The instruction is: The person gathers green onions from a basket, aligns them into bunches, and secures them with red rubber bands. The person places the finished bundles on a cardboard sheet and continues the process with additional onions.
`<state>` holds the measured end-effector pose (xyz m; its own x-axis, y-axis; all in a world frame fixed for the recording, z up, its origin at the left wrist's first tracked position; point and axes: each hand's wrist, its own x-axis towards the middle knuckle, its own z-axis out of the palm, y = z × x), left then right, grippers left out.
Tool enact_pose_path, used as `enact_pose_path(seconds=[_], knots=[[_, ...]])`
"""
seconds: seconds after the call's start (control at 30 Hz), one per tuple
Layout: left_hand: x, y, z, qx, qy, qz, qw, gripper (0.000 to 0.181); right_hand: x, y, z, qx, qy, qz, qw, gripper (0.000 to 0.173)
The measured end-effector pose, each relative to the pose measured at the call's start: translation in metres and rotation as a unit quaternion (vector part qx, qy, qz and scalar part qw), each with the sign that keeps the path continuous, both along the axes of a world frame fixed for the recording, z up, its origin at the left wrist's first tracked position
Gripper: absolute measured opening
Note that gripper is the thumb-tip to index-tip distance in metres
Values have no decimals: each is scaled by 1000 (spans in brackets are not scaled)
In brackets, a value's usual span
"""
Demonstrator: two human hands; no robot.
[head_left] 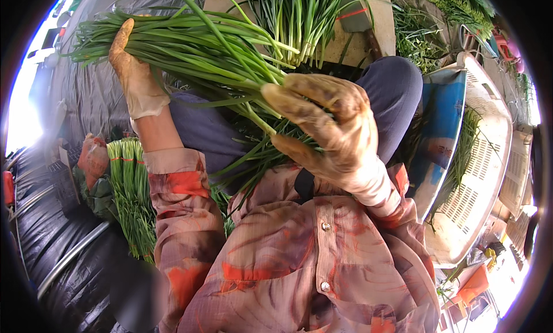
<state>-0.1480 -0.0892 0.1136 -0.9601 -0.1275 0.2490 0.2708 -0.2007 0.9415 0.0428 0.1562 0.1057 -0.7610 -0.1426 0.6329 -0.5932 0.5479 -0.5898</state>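
Note:
My left hand [134, 73], in a stained, thin glove, grips a loose bunch of garlic chives [203, 52] from below, nearer its leafy end. The bunch lies almost level, its pale stem ends pointing right. My right hand [332, 125], gloved and slightly blurred, is at those stem ends with its thumb and fingers spread apart. One thick stalk [259, 119] ends close to the right thumb tip. Loose green leaves [255, 156] lie in my lap beneath. Beyond the bunch, more chives [298, 26] rest on a wooden board [382, 13].
A cleaver [356, 15], crossed by a red band, lies on the board. At right stand a blue-and-white container [440, 117] and a white plastic crate [475, 194] with loose greens. Banded green bundles [129, 169] and a red mesh bag [93, 160] sit at left, near a metal pipe [73, 255].

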Motion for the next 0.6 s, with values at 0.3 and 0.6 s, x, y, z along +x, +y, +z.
enact_pose_path(seconds=[0.3,0.6], knots=[[-4,-1,-4,77,-154,44,984,16,-39,-9,-34,92,105,-113,984,31],[-5,-24,-15,76,-116,50,989,19,6,29,-49,30,-73,-115,990,20]])
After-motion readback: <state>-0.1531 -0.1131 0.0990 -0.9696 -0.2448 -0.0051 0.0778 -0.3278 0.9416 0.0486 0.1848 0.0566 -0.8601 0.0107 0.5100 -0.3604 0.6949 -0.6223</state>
